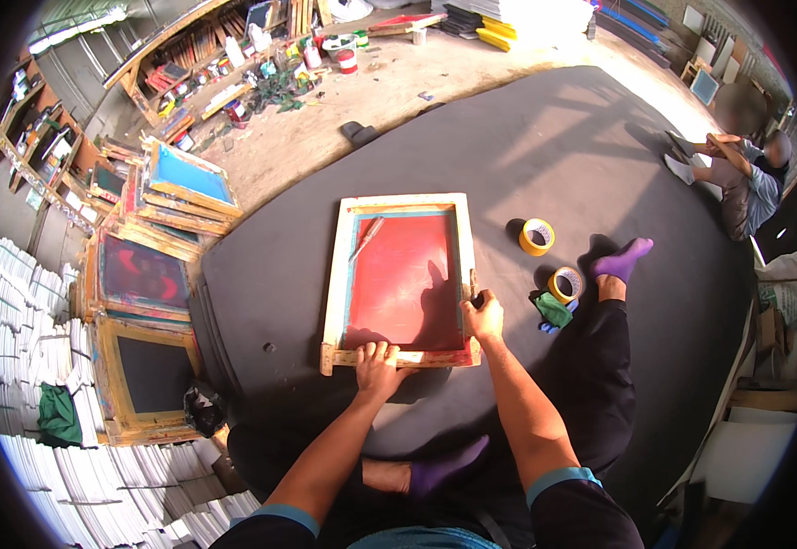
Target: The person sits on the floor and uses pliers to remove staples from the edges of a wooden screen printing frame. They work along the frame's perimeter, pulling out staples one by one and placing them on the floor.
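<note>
Frame (339,284): lying on dark sheeting (279,274).
Left hand (379,369): gripping its near bar.
Right hand (483,317): closed around a thin tool (473,285).
Red screen (403,279): I judge a tool slip could score it.

The right hand (483,317) hid part of a thin tool (473,280); a co-worker's head (778,148) was blurred; the lower edge cropped both sleeves (586,512).

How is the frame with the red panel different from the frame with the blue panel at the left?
The red-panelled frame lies on the dark mat; the blue-panelled frame rests on other frames. The left hand touches the red one; no hand touches the blue one. Both have wooden borders.
</note>
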`<state>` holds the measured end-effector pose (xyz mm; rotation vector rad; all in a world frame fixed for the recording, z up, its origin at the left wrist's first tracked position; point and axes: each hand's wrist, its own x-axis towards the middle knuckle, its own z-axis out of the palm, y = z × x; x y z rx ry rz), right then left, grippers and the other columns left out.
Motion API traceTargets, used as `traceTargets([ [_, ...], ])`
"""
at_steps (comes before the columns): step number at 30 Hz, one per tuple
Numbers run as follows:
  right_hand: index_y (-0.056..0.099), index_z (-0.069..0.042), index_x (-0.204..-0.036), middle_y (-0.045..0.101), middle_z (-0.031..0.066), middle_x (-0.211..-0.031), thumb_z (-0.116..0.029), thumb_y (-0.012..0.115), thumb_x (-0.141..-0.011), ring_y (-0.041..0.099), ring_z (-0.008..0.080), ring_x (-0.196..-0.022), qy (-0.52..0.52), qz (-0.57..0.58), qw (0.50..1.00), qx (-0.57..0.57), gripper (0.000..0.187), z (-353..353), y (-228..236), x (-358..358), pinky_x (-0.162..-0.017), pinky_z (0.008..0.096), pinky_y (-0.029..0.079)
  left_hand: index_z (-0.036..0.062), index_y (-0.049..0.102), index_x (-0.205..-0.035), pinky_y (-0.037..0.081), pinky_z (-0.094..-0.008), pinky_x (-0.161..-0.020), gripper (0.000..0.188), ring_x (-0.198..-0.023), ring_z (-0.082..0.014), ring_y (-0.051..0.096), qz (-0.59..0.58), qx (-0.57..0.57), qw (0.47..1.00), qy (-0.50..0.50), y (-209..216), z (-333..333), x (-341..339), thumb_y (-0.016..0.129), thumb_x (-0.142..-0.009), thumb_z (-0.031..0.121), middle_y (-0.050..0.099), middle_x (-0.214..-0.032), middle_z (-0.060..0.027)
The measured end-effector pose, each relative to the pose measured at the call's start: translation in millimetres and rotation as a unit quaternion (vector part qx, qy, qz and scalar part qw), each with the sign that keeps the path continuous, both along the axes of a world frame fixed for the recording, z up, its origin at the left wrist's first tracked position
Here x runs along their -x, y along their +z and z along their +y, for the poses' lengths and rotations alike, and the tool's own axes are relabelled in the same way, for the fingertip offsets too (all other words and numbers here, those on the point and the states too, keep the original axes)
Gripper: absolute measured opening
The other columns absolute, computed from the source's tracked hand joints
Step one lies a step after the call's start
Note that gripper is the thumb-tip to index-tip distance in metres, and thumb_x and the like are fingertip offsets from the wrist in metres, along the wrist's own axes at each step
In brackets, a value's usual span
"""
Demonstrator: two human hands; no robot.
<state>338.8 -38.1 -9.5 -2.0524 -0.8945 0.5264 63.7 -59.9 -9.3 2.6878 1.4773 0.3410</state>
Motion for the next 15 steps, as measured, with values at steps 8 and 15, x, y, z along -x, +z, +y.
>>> traceTargets([
  [8,0.063,0.005,-0.094,0.069,0.0237,-0.084,-0.032,0.077,-0.077,0.071,0.0365,-0.081,-0.02,-0.024,0.999,0.02,0.044,-41.8,10.0,-27.0,-0.076,0.0418,0.055,0.0117,0.07,-0.099,0.046,-0.0461,-0.087,0.057,-0.102,-0.0286,0.059,-0.088,-0.027,0.995,-0.032,-7.2,-10.7,-8.8,0.087,-0.067,0.055,0.065,-0.102,-0.0071],
  [15,0.063,-0.003,-0.096,0.06,0.0061,-0.075,-0.023,0.072,-0.081,0.057,0.021,-0.062,-0.073,0.286,0.955,-0.013,0.027,-100.8,11.3,-28.3,-0.055,0.0368,0.046,0.0103,0.068,-0.108,0.049,-0.0475,-0.096,0.042,-0.102,-0.0309,0.06,-0.136,-0.024,0.989,-0.062,-15.3,-9.8,6.8,0.081,-0.079,0.038,0.066,-0.1,-0.0074],
])
